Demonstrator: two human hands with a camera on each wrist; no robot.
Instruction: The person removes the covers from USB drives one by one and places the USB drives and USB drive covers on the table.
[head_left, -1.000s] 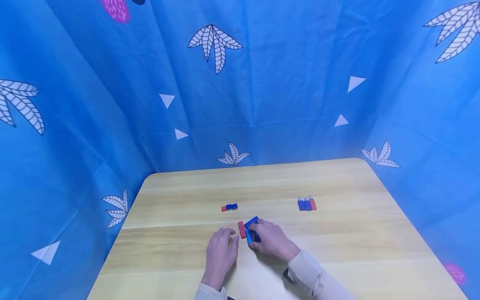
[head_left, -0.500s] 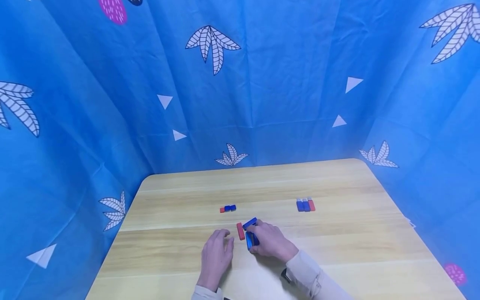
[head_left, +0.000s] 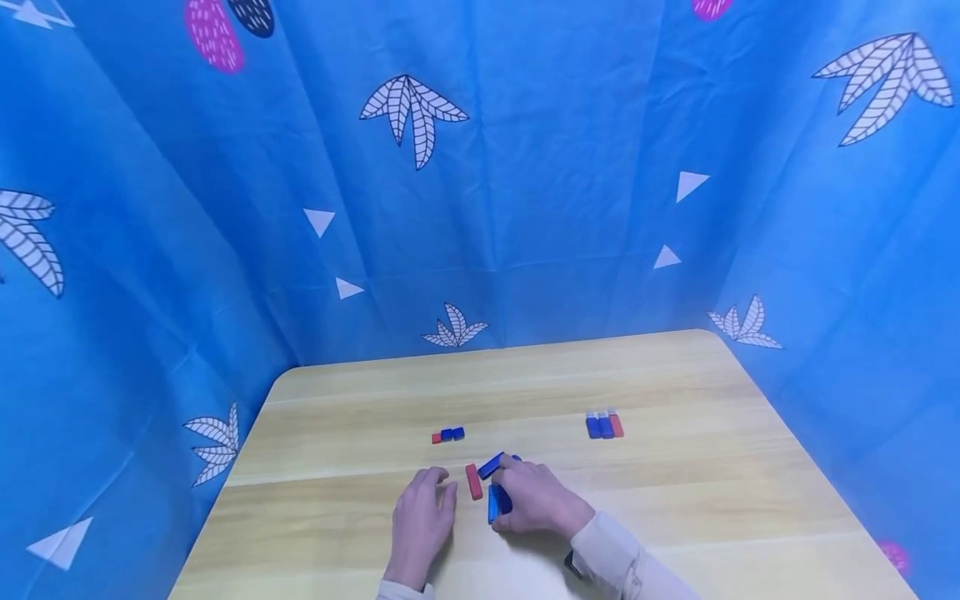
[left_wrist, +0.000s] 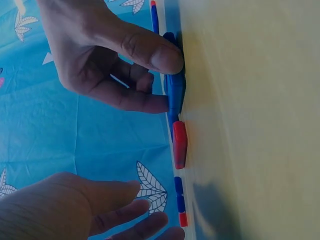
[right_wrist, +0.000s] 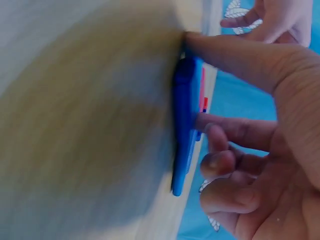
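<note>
My right hand pinches a flat blue stick by its ends with thumb and index finger, low over the table; the other fingers curl loosely. In the right wrist view this blue stick stands out beside the fingertips. A darker blue stick lies right against it, partly hidden by the hand. Just beyond, another blue stick lies slanted. To the left is a red stick, apart from the blue ones. My left hand holds nothing, fingers relaxed, left of the red stick.
Toward the back of the wooden table lies a short row of small pieces, one red and two blue. Back right, two blue sticks and one red stick with pale ends lie side by side. A blue patterned curtain surrounds the table.
The pinched blue stick has shifted slightly toward me, away from the red stick. My left hand has drawn a little to the left. The head view has tilted up slightly.
</note>
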